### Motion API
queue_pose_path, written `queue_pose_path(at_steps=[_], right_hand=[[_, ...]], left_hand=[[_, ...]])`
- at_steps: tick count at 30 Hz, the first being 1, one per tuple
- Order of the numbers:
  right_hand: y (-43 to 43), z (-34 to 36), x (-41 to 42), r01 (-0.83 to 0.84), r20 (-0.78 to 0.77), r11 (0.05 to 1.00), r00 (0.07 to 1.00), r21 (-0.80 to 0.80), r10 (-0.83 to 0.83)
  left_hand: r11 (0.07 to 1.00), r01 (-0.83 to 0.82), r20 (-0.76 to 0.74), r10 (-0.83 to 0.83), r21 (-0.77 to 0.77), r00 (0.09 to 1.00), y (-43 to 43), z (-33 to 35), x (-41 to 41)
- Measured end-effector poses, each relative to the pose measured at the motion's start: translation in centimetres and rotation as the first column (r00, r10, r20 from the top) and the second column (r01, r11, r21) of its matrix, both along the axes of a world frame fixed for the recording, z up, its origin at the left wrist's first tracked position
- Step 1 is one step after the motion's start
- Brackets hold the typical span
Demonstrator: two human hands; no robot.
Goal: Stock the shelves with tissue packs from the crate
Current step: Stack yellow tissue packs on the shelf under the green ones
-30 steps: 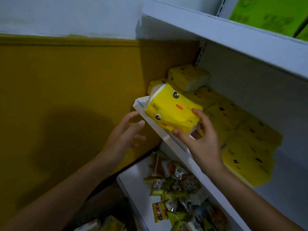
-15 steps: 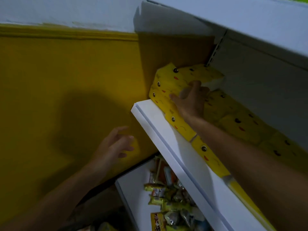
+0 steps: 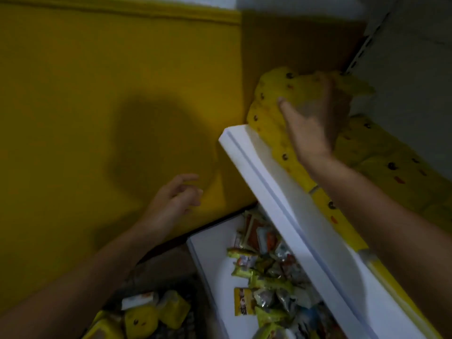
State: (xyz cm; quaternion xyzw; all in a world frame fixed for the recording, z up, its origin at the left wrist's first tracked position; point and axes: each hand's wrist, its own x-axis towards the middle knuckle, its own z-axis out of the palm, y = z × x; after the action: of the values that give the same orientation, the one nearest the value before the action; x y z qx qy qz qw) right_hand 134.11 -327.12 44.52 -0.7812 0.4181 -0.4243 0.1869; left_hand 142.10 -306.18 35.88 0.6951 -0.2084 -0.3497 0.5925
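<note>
A person stands at a white metal shelf (image 3: 281,199) against a mustard-yellow wall (image 3: 97,94), seen from over their own arms in dim light.

The right hand (image 3: 315,118) reaches across the shelf's front edge to its far left corner. It lies over a soft yellow plastic-wrapped tissue pack printed with a cartoon face (image 3: 274,94). This pack sits on top of other packs, hard against the wall. The thumb points out across the pack's near face and the fingers drape over its top. Motion blur hides whether they clasp the pack or only press it flat.

The left hand (image 3: 171,199) hangs in the air in front of the wall, left of the shelf's corner. Its fingers are loosely curled and it holds nothing.

A row of matching yellow packs (image 3: 381,152) lies flat along the shelf towards its right end. On a lower white shelf (image 3: 210,255) lies a heap of small snack sachets (image 3: 264,272). At the bottom left, more yellow packs (image 3: 140,320) lie in a dark crate (image 3: 193,311).

The packs look light and squashy, with a slick film wrapper. A wide hold across the long sides, thumb opposite fingers, would likely suit best. Pinching a corner would probably just crumple the film.
</note>
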Motion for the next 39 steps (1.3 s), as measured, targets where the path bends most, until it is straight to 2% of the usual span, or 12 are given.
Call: queue_pose_path(at_steps=[3,6,10,17,21,24,27,29,32,35,39], right_hand=[[5.4,-1.0,0.9,-0.226,-0.009,0.971,0.974,-0.081,0.227],[11.1,-5.7,2.1,-0.414,-0.048,0.909,0.910,-0.050,0.412],[18.0,-15.4,3.2,-0.503,-0.123,0.835,0.835,0.222,0.536],[27.8,-35.0,1.2,-0.441,-0.251,0.660,0.681,0.609,0.687],[32.7,-45.1,-1.4,-0.374,-0.293,0.589,0.605,0.716,0.740],[36.0,-51.6,-2.9,-0.322,-0.341,0.529,0.490,0.785,0.803],[38.6,-56.6,-3.0,-0.299,-0.264,0.383,0.369,0.874,0.891],[39.7,-58.7,-2.8,-0.275,-0.215,0.311,0.329,0.910,0.920],[40.2,-61.3,-1.4,-0.237,-0.231,0.327,0.356,0.915,0.905],[40.6,-64.1,1.2,-0.175,-0.274,0.377,0.431,0.909,0.860],[41.5,-66.8,4.1,-0.131,-0.220,0.331,0.518,0.934,0.826]], left_hand=[[0.998,-0.004,0.023,0.002,0.063,1.000,3.2,-2.1,0.6],[0.991,-0.053,0.026,0.050,0.124,0.998,7.8,-5.8,1.2],[0.966,-0.098,-0.017,0.105,0.240,0.994,15.1,-12.8,1.5],[0.873,-0.214,-0.074,0.273,0.439,0.959,26.5,-27.9,-0.9],[0.784,-0.307,-0.131,0.438,0.540,0.889,30.9,-35.1,-3.6],[0.749,-0.302,-0.163,0.476,0.590,0.864,32.9,-39.6,-4.8],[0.727,-0.303,-0.170,0.499,0.616,0.850,34.2,-43.1,-5.2],[0.743,-0.278,-0.197,0.482,0.609,0.854,34.7,-45.0,-5.3],[0.779,-0.261,-0.237,0.460,0.570,0.855,34.8,-47.0,-4.8],[0.802,-0.270,-0.236,0.448,0.533,0.862,34.9,-48.6,-4.0],[0.829,-0.283,-0.221,0.428,0.483,0.876,34.9,-49.1,-3.0]])
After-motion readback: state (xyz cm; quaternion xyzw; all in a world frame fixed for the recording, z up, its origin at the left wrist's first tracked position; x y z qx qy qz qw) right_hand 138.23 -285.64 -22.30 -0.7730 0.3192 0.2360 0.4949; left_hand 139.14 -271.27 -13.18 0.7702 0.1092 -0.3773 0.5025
